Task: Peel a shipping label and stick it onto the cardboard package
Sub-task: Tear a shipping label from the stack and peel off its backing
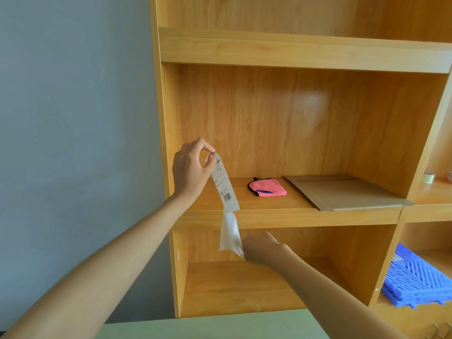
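At frame centre, my left hand [189,167] pinches the shipping label [223,183] top; my right hand [263,248] below grips its white backing [230,234]. Cardboard package [342,192] lies right, on the shelf [269,211].

The print on the label [223,183], just below the left fingers [208,149], is too small to read. The right fingers are hidden behind the hand [263,248]. Far right of them, the blue tiles [415,277] and tape roll [429,178] run toward the frame edge, the tiles cut off.

The shelf unit [281,211] is smooth wood-grain board with a faint sheen. The shipping label [223,182] is thin printed paper, its backing sheet [230,237] white and slightly glossy. The cardboard package [342,192] looks matt brown; the pink cloth [267,187] soft and fuzzy.
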`<state>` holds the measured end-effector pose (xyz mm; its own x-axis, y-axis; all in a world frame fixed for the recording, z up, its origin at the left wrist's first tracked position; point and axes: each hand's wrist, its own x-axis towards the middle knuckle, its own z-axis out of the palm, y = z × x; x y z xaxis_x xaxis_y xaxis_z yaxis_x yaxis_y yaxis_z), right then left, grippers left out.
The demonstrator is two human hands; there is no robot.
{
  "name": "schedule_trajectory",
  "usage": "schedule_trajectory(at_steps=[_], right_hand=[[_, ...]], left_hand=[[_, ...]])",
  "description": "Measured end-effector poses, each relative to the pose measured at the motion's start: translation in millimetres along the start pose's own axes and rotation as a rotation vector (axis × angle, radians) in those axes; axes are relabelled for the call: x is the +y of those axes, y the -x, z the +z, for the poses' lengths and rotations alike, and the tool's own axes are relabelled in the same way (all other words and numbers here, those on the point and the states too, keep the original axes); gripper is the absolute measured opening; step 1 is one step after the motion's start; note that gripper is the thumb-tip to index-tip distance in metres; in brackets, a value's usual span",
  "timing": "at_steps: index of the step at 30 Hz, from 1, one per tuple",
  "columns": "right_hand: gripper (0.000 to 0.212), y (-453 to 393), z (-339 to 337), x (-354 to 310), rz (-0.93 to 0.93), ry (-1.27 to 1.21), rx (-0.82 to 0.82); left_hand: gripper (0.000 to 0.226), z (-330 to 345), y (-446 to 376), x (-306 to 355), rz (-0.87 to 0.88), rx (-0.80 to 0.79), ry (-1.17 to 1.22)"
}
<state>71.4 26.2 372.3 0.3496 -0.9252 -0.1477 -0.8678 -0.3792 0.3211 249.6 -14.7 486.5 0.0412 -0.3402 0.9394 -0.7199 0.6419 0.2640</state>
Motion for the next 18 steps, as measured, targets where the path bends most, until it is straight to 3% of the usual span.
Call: schedule_trajectory(at_steps=[4,7,16,18], right_hand=[[0.021,4,14,1,-0.019,-0.005,-0.128],[0.026,7,25,6,-0.008,-0.035,-0.134],[0.028,18,51,25,0.075,-0.139,0.002],[0.027,27,71,31,0.094,-0.147,-0.03]], left_hand=[[0.001,-5,-9,6,-0.062,0.083,0.05],[0.001,-7,-13,10,-0.038,0.099,0.074],[0.013,10,12,34,0.014,-0.075,0.268],[0.013,27,33,43,-0.006,-0.167,0.287]])
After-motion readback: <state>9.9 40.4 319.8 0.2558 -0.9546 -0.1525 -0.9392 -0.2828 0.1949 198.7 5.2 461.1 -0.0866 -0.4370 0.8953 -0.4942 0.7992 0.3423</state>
